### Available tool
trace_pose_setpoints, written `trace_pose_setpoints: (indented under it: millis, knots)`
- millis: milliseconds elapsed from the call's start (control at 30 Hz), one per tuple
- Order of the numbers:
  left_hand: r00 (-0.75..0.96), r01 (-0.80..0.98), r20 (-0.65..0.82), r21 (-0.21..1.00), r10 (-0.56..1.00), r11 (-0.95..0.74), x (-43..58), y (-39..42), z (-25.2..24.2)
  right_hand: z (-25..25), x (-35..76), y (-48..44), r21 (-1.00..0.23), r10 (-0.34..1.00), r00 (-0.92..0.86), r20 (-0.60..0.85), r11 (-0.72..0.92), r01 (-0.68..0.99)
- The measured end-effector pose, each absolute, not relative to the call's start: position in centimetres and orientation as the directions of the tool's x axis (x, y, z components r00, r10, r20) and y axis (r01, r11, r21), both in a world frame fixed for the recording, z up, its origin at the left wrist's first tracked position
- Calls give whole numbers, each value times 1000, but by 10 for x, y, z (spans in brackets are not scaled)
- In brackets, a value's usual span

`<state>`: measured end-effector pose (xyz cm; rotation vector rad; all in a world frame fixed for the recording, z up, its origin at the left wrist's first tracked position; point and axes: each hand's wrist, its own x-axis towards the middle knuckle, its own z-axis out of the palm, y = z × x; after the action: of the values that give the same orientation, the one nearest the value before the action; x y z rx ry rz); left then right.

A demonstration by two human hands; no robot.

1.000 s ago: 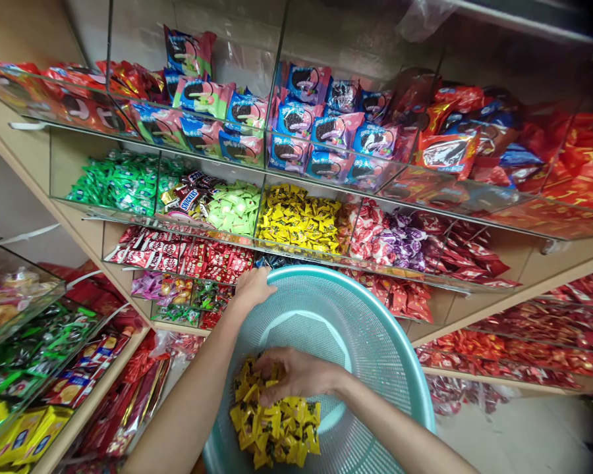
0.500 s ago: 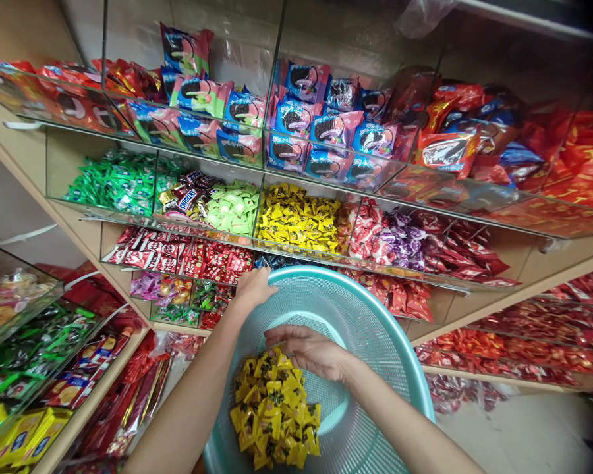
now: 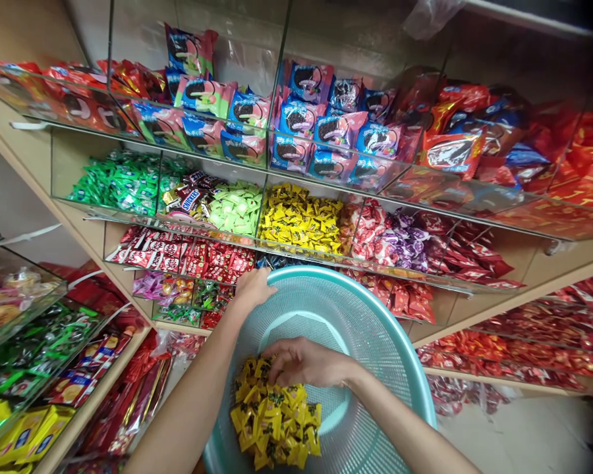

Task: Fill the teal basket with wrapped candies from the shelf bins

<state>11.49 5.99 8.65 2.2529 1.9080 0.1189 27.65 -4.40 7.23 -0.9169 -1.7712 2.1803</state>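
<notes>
A turquoise mesh plastic basket [image 3: 405, 375] fills the lower middle of the view. My left hand [image 3: 253, 289] is closed on its far left rim. Yellow-wrapped candies [image 3: 271, 431] lie in a heap on the left side of the basket's bottom. Inside the basket, my right hand [image 3: 306, 362] hovers at the far edge of that heap, its fingers curved downward and apart. The fingertips come close to the wrappers; whether they touch cannot be made out. I see nothing held in this hand.
Clear-fronted shelves stand ahead. One compartment holds more yellow candies [image 3: 301, 220], between light green candies [image 3: 234, 207] and red and purple ones [image 3: 405, 240]. Blue-and-pink cookie packs [image 3: 336, 128] sit above. Another stepped rack [image 3: 34, 342] stands at the left.
My right hand has moved slightly down and nearer the heap, and its fingers have curled from nearly straight to bent. My left hand keeps its hold on the rim.
</notes>
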Motion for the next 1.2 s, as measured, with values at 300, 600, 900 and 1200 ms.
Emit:
trace_pose_setpoints:
  millis: [300,600,900,1200]
  knots:
    - [156,964,-71,227,985,-136,116,60,84,75,269,-53,-904,323,-865,-384,-324,280]
    - [146,962,-52,242,988,-130,111,60,85,177,291,-12,-903,657,-747,-98,257,344]
    - [124,958,-70,267,990,-101,107,58,88,238,287,94,8,994,-13,-107,14,1000]
    - [129,953,-76,286,989,-102,107,58,89,204,267,134,65,956,92,-278,-77,995]
